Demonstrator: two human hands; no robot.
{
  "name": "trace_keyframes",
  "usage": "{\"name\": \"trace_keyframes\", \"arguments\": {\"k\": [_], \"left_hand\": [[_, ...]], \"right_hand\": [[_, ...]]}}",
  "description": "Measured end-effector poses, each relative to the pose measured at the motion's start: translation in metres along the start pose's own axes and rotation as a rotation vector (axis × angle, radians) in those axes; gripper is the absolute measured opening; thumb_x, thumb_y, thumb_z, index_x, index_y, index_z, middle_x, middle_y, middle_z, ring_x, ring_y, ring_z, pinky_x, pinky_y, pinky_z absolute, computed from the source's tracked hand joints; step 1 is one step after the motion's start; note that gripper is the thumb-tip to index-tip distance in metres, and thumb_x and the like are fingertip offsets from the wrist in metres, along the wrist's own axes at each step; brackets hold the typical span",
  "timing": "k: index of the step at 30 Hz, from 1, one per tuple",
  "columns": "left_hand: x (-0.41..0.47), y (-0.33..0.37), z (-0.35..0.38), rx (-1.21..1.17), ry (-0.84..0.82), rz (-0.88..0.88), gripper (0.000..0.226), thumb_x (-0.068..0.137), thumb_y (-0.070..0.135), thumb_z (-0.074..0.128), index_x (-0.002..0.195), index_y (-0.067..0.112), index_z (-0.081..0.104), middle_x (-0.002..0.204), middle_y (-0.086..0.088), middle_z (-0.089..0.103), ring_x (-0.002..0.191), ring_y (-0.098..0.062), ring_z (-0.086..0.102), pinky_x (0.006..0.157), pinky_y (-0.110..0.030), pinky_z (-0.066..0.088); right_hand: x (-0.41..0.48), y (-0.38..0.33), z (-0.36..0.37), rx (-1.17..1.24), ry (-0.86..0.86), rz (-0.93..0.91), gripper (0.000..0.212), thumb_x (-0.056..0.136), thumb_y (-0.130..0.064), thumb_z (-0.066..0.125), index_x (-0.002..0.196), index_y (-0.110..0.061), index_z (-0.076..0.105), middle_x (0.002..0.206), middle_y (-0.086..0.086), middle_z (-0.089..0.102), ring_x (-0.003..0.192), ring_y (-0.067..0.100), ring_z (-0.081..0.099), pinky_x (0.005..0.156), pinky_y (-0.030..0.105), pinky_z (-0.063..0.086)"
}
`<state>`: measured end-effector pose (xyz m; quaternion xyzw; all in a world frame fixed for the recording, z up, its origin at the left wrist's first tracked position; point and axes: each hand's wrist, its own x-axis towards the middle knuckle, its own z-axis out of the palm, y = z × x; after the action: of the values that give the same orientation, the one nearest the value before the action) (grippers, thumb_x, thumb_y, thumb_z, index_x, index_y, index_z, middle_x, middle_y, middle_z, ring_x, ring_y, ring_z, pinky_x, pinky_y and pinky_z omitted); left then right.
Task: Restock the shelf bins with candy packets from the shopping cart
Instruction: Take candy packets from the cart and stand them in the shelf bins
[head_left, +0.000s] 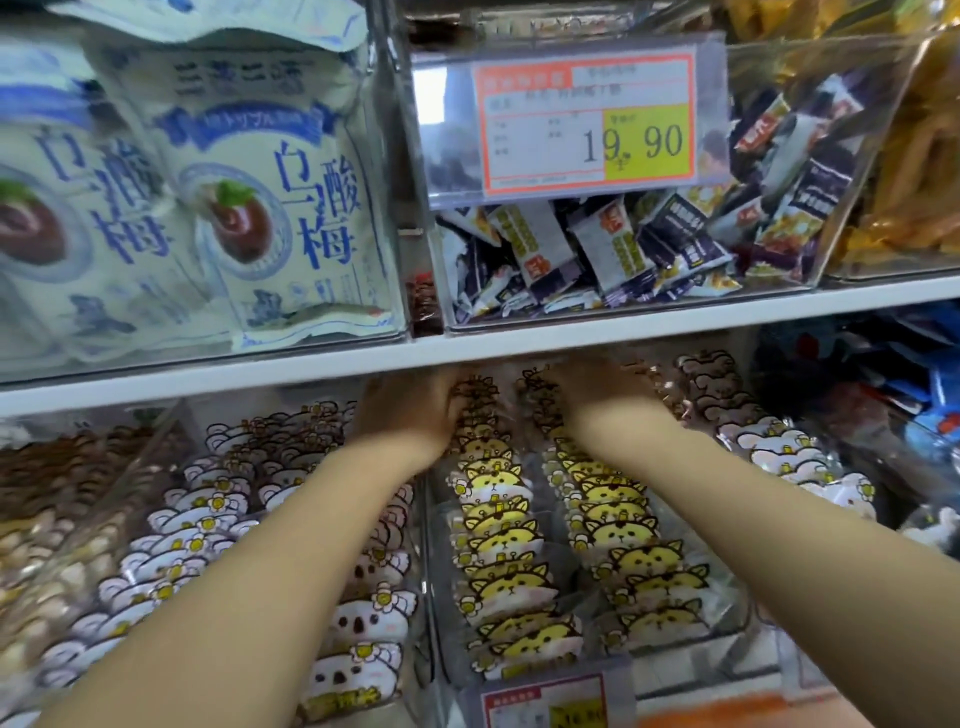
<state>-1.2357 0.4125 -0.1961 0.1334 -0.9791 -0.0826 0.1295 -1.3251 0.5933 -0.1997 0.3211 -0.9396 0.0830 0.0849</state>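
A clear bin (519, 670) on the lower shelf holds two rows of yellow cat-faced candy packets (506, 545). Both of my arms reach deep into it, under the white shelf board (675, 325). My left hand (410, 413) is at the back of the left row, its fingers curled against the rearmost packets (475, 397). At the back of the right row lies my right hand (597, 387). Its fingers are lost in shadow under the board. The shopping cart is out of view.
White koala-faced packets (363, 623) fill the bin to the left, and more white ones (789, 452) lie to the right. On the shelf above stand large plum bags (260, 197) and a bin of small wrapped candies (623, 249) with a 19.90 price tag (587, 122).
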Motion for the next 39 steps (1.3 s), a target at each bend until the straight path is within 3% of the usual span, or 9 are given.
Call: {"name": "trace_keyframes", "arguments": {"k": [6, 12, 15, 18, 20, 23, 25, 34, 39], "left_hand": [[0.014, -0.002, 0.010, 0.073, -0.315, 0.036, 0.062, 0.102, 0.022, 0.044, 0.156, 0.039, 0.018, 0.165, -0.010, 0.015, 0.152, -0.033, 0.009, 0.121, -0.061, -0.001], [0.012, 0.001, 0.010, 0.220, -0.368, 0.014, 0.064, 0.095, 0.009, 0.045, 0.153, 0.031, 0.032, 0.165, -0.014, 0.011, 0.152, -0.036, 0.005, 0.119, -0.065, -0.004], [-0.002, 0.008, -0.001, 0.201, -0.390, -0.005, 0.057, 0.096, 0.011, 0.043, 0.151, 0.027, 0.037, 0.164, -0.014, 0.017, 0.150, -0.035, 0.017, 0.121, -0.060, 0.007], [-0.025, 0.020, -0.018, 0.048, -0.374, 0.001, 0.040, 0.105, 0.029, 0.036, 0.143, 0.017, 0.047, 0.142, -0.014, 0.047, 0.127, -0.030, 0.050, 0.105, -0.039, 0.040], [-0.050, 0.033, -0.024, -0.013, -0.447, 0.045, 0.051, 0.107, 0.044, 0.025, 0.147, 0.017, 0.042, 0.146, -0.014, 0.046, 0.133, -0.029, 0.045, 0.107, -0.039, 0.035], [-0.085, 0.044, -0.023, 0.149, -0.505, 0.136, 0.064, 0.104, 0.056, 0.013, 0.159, 0.026, 0.004, 0.167, -0.005, -0.002, 0.154, -0.026, 0.000, 0.121, -0.058, -0.001], [-0.090, 0.048, -0.013, 0.245, -0.504, 0.166, 0.068, 0.102, 0.057, 0.010, 0.159, 0.023, -0.003, 0.167, -0.004, -0.010, 0.153, -0.026, -0.008, 0.119, -0.062, -0.005], [-0.083, 0.029, -0.014, 0.108, -0.389, 0.156, 0.054, 0.106, 0.049, 0.019, 0.157, 0.031, 0.019, 0.166, 0.003, 0.013, 0.152, -0.020, 0.015, 0.121, -0.058, 0.008], [-0.075, 0.012, -0.021, 0.067, -0.368, 0.118, 0.052, 0.104, 0.048, 0.035, 0.153, 0.032, 0.028, 0.158, 0.000, 0.035, 0.146, -0.024, 0.029, 0.117, -0.057, 0.019]], "right_hand": [[0.021, -0.023, 0.017, 0.114, -0.344, -0.028, 0.033, 0.105, -0.015, 0.037, 0.133, -0.002, 0.051, 0.110, 0.013, 0.065, 0.092, 0.025, 0.064, 0.080, 0.038, 0.056], [0.028, -0.009, 0.024, 0.190, -0.411, -0.012, 0.035, 0.106, -0.043, 0.031, 0.080, -0.028, 0.050, 0.081, 0.000, 0.060, 0.075, 0.016, 0.061, 0.073, 0.034, 0.052], [0.009, -0.013, 0.004, 0.236, -0.318, -0.015, 0.033, 0.106, -0.039, 0.035, 0.116, -0.017, 0.057, 0.110, 0.004, 0.065, 0.090, 0.016, 0.064, 0.073, 0.026, 0.050], [-0.027, -0.021, -0.029, 0.092, -0.161, -0.090, 0.046, 0.106, -0.042, 0.032, 0.142, -0.015, 0.042, 0.147, 0.011, 0.046, 0.133, 0.029, 0.045, 0.109, 0.036, 0.035], [-0.063, -0.026, -0.041, 0.022, -0.242, -0.078, 0.047, 0.105, -0.048, 0.028, 0.139, -0.021, 0.044, 0.149, 0.007, 0.044, 0.140, 0.030, 0.038, 0.115, 0.043, 0.029], [-0.110, -0.026, -0.033, -0.059, -0.389, -0.062, 0.065, 0.101, -0.057, 0.012, 0.158, -0.027, 0.015, 0.166, -0.005, 0.009, 0.153, 0.018, 0.006, 0.124, 0.047, 0.009], [-0.123, -0.018, -0.018, -0.041, -0.366, -0.055, 0.077, 0.090, -0.066, -0.004, 0.158, -0.031, 0.003, 0.166, -0.010, -0.002, 0.153, 0.012, -0.003, 0.125, 0.045, 0.001], [-0.105, -0.003, 0.004, 0.051, -0.206, -0.047, 0.070, 0.098, -0.058, -0.001, 0.156, -0.029, 0.024, 0.163, -0.012, 0.023, 0.151, 0.009, 0.014, 0.123, 0.046, -0.006], [-0.073, -0.042, -0.015, 0.225, -0.064, -0.051, 0.036, 0.105, -0.032, 0.040, 0.137, -0.025, 0.053, 0.132, 0.000, 0.061, 0.126, 0.022, 0.052, 0.113, 0.046, 0.032]]}}
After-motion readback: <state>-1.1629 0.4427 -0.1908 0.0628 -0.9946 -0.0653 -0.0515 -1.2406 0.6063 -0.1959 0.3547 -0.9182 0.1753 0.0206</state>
